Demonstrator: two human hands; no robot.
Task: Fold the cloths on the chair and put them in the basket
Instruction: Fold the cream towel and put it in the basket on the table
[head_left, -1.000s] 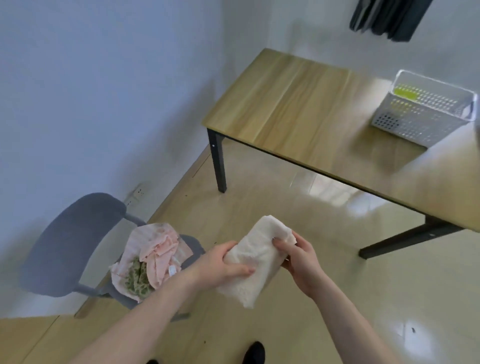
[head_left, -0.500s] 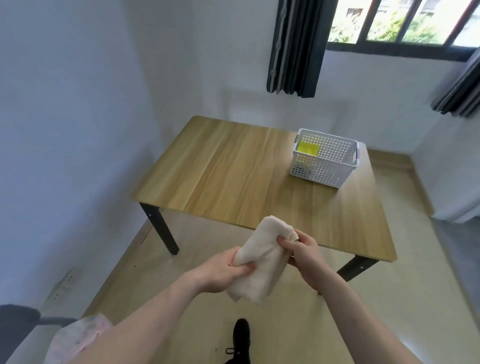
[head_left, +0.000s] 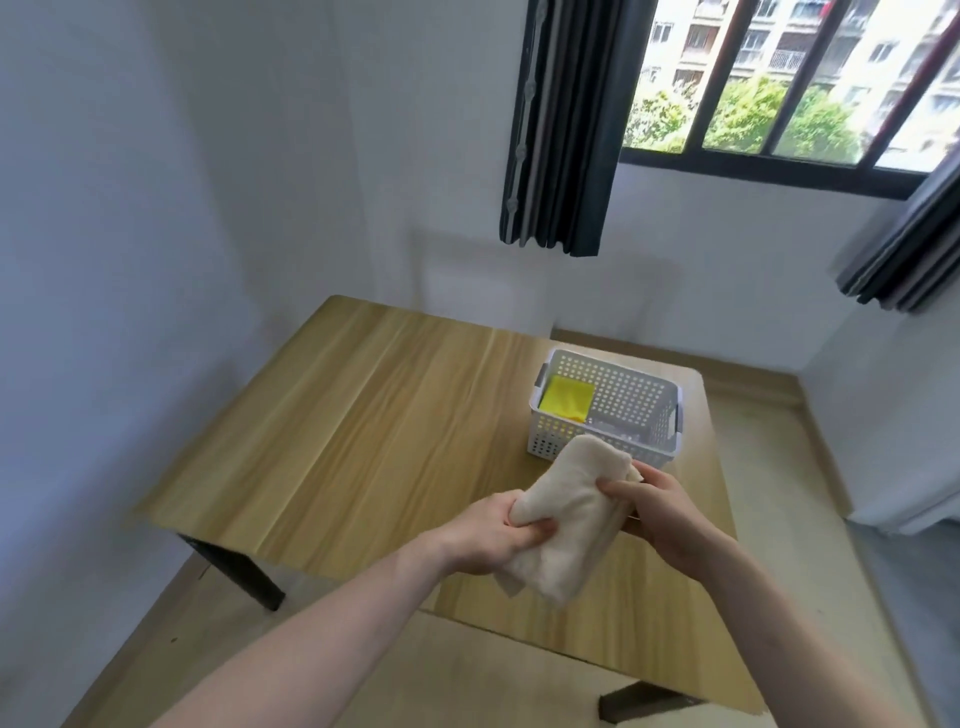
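Hands both grasping folded cream terry cloth (head_left: 563, 519): left hand (head_left: 496, 532) at near end, right hand (head_left: 657, 512) at far end, above wooden tabletop (head_left: 363, 441), just before white perforated plastic basket (head_left: 618, 402) holding folded yellow cloth (head_left: 566, 397).

Cloth (head_left: 566, 525) held in my hands: cream, plain, no print. Basket (head_left: 628, 400) at 12 o'clock from the cloth: white plastic, walls patterned with rows of small round holes. Folded cloth (head_left: 566, 397) inside it, at the basket's 9 o'clock end: bright yellow, plain. Counter (head_left: 363, 441): light tan wood grain with lengthwise streaks; legs (head_left: 244, 571) black. Curtains (head_left: 561, 130): dark grey with lighter vertical stripes. Walls (head_left: 156, 208): pale bluish white. Floor (head_left: 779, 493): beige.
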